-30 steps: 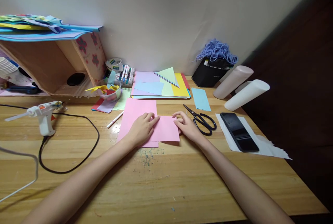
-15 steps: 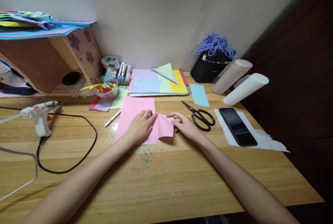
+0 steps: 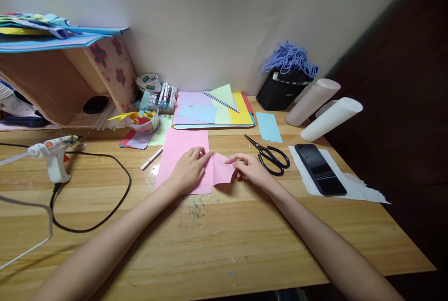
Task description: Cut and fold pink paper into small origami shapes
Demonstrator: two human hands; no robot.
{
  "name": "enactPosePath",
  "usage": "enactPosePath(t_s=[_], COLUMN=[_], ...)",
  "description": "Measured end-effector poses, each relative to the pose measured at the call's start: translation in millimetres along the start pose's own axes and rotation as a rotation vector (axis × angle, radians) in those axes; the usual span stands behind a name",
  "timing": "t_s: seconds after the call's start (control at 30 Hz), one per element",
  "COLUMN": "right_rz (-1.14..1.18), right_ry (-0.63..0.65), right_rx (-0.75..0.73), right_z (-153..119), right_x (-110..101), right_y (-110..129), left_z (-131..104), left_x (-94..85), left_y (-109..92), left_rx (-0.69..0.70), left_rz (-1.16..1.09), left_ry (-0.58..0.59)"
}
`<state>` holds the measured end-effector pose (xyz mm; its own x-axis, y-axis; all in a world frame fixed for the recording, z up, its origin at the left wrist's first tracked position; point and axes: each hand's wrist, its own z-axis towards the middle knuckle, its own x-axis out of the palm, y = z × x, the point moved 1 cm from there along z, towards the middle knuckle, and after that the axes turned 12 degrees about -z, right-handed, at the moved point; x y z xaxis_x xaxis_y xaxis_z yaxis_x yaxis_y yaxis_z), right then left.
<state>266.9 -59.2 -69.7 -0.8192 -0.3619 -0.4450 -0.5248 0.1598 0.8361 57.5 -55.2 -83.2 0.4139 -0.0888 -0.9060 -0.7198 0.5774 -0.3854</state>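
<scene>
L hand (image 3: 188, 170), flat w/ fingers a bit apart, presses the folded pink paper (image 3: 223, 170) on the wooden counter (image 3: 217, 240). R hand's (image 3: 250, 169) grip is nearly closed, pinching its raised edge.

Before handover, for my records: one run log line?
left hand: on creased pink paper | right hand: at its raised end | black metal scissors: on wooden table

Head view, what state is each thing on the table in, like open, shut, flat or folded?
Top pink sheet: creased, right part raised.
Scissors: lying flat, blades look together.
Phone: face up, screen dark.
Glue gun: cord attached, power unclear.
Black pouch: open, yarn at its mouth.
Flowered box: open-fronted.
Clear tub: open, holding scraps.
</scene>
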Motion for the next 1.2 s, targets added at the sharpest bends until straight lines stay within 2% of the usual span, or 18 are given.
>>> enactPosePath(t_s=[0.17, 0.3, 0.4, 0.67, 0.9, 1.07, 1.2], right_rz=[0.019, -0.063, -0.124, -0.179, -0.125, -0.131, -0.128], right_ry=[0.06, -0.061, -0.12, -0.166, -0.152, -0.094, -0.095], right_rx=[-0.054, -0.203, -0.24, -0.208, -0.183, -0.189, -0.133], right_z=[-2.3, 5.7, 16.2, 21.9, 8.6, 1.2, -6.4], right_x=[-0.6, -3.4, -6.4, -7.8, -3.8, -5.6, -9.5], right_y=[1.0, -4.3, -10.6, -15.2, -19.4, -16.7, -18.5], left_z=[-0.7, -2.2, -3.0, -5.2, -5.0, -4.7, -5.1], left_x=[-2.7, -9.9, -10.0, 7.0, 6.9, 6.8, 7.2], left_y=[-0.3, -5.1, -8.5, -1.5, -1.9, -1.7, -1.6], left_rx=[-0.016, -0.052, -0.055, -0.046, -0.071, -0.07, -0.066], left_rz=[-0.04, -0.057, -0.061, -0.128, -0.101, -0.097, -0.1], left_ry=[-0.027, -0.065, -0.059, 0.076, 0.107, 0.111, 0.107])
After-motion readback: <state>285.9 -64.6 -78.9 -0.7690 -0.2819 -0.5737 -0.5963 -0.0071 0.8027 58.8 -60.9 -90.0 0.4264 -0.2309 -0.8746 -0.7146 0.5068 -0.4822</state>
